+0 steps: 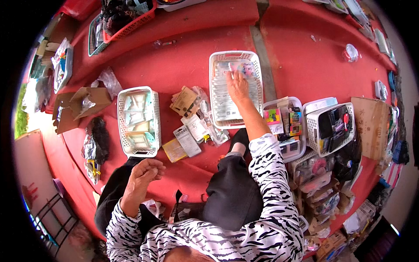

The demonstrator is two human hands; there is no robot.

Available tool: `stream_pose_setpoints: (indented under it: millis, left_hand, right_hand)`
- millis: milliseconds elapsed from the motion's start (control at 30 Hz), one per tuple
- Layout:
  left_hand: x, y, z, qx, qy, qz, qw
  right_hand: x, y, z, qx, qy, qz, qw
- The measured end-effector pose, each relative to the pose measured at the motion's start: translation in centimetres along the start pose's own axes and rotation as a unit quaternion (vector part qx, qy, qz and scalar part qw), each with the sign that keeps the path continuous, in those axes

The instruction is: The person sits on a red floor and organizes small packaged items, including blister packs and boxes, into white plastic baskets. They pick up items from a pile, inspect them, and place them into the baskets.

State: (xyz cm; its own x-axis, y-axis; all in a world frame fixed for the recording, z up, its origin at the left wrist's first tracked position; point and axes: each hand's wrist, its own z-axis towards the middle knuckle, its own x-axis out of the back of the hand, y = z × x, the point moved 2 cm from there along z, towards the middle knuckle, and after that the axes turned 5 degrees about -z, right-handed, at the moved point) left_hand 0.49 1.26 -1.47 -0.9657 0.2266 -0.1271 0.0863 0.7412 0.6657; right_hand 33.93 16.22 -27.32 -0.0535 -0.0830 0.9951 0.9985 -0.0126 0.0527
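Observation:
My right hand (pixel 238 86) reaches into a white perforated basket (pixel 213 94) that holds a neat row of clear flat packets (pixel 227 105). Its fingers are spread and rest on the packets near the far end, where several show coloured patterns; its palm side is hidden. My left hand (pixel 143 174) hovers above my left leg, fingers loosely curled, with nothing visible in it. Nearest to it is a second white basket (pixel 158 131) with pale, light-blue-edged packets. Between the baskets lie a grey-and-white package (pixel 187 140), a yellow flat package (pixel 174 150) and brown cardboard pieces (pixel 185 101).
At my right stand a clear bin (pixel 301 150) of colourful boxes and a white basket (pixel 321 150) of dark items, with packaged goods piled nearer me. An opened cardboard box (pixel 83 107) lies at left. Red and green baskets (pixel 131 28) stand far left on the red cloth (pixel 301 65).

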Motion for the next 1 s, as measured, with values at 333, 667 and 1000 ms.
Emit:
stream_pose_setpoints:
  millis: [333,667,1000]
  left_hand:
    - [-0.5,-0.1,0.1,0.02,0.012,0.017,1.0]
    - [-0.5,0.1,0.0,-0.001,-0.005,0.046,0.999]
    - [0.2,3.8,-1.8,-0.06,-0.067,0.024,0.996]
  right_hand:
    - [2.7,2.2,0.6,-0.045,0.073,0.073,0.994]
    - [1.5,1.2,0.6,-0.032,-0.071,-0.032,0.996]
    - [11.4,-11.4,5.8,0.282,-0.083,0.187,0.937]
